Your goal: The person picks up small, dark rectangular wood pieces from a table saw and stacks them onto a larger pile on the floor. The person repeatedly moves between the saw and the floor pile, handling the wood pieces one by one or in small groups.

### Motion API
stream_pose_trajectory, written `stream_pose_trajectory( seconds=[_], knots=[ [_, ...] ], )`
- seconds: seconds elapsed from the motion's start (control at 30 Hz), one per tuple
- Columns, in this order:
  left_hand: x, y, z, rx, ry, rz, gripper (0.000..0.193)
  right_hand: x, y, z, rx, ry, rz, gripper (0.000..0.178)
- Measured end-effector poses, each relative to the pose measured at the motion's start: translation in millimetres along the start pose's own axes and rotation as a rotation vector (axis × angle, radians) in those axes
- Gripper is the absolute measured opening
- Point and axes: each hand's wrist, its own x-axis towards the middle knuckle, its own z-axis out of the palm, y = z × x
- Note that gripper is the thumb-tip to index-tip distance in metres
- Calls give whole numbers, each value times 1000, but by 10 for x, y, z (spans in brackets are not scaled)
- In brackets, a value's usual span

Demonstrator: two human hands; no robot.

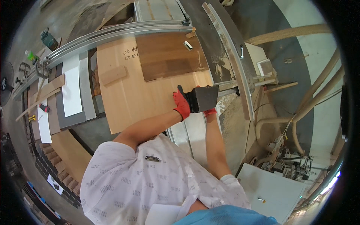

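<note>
A black, box-shaped block (206, 98) with a ridged left side is between my two hands, over the front right edge of a pale wood panel (127, 92). My left hand (182, 104), in a red glove with dark fingertips, grips its left side with the thumb raised. From below, my right hand (210, 111) in a red glove holds the block; most of its fingers are hidden behind it. Beyond the block lies a brown wood-grain board (168, 56) on the pale panel. A small white and black tool (188, 45) rests on that board.
A long metal fence rail (112, 30) crosses behind the panels. To the right runs a metal guide beam (230, 56), with dust hoses (315, 97) farther off. White panel strips (72, 86) and a wooden offcut (113, 75) lie left. A grey cabinet (270, 191) stands lower right.
</note>
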Motion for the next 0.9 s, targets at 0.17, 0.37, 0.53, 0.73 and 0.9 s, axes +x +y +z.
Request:
stream_pose_trajectory(
  seconds=[0.17, 0.37, 0.53, 0.73, 0.9],
  knots=[
    [121, -11, 28, 115, 124, 183, 78, 8, -59, 210, 57, -61, 6, 40],
    [-10, 131, -34, 170, 74, 179, 78, -36, -24, 179, -38, -57, -58, 49],
    [-247, 316, 14, 110, -42, 224, 79, 90, -656, 323, 543, 245, 130, 82],
    [-164, 102, 270, -30, -159, 79, 76, -64, -1108, 984, 203, 212, -63, 72],
    [-508, 269, 494, -48, -361, -256, 67, -70, -934, 691, 300, 151, -54, 75]
  ],
)
